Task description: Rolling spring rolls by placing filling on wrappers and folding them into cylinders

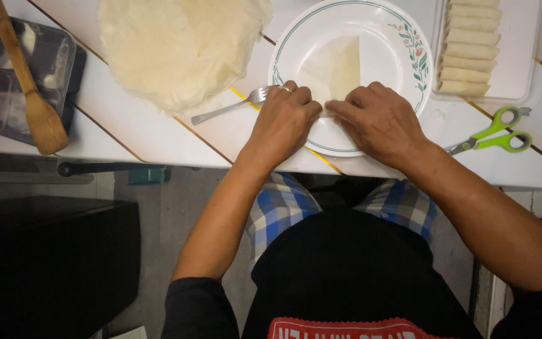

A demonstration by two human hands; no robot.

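The person's black shirt [352,276] and blue checked shorts [283,207] fill the bottom of the view, closest to the lens, with both forearms reaching up to the white table [133,125]. The left hand [283,119] and right hand [381,119] meet over the near rim of a white plate [403,37] with a green band and flower print, fingers curled together and pressing down on the near edge of a pale wrapper [337,66] lying on the plate; whether they pinch it cannot be told. A fork [230,108] lies just left of the left hand. A stack of round wrappers [183,44] sits further left, a wooden spatula [29,81] over a dark container [51,59] beyond. Finished rolls [468,47] line a white tray [522,56] at right, green-handled scissors [494,133] near the right wrist.
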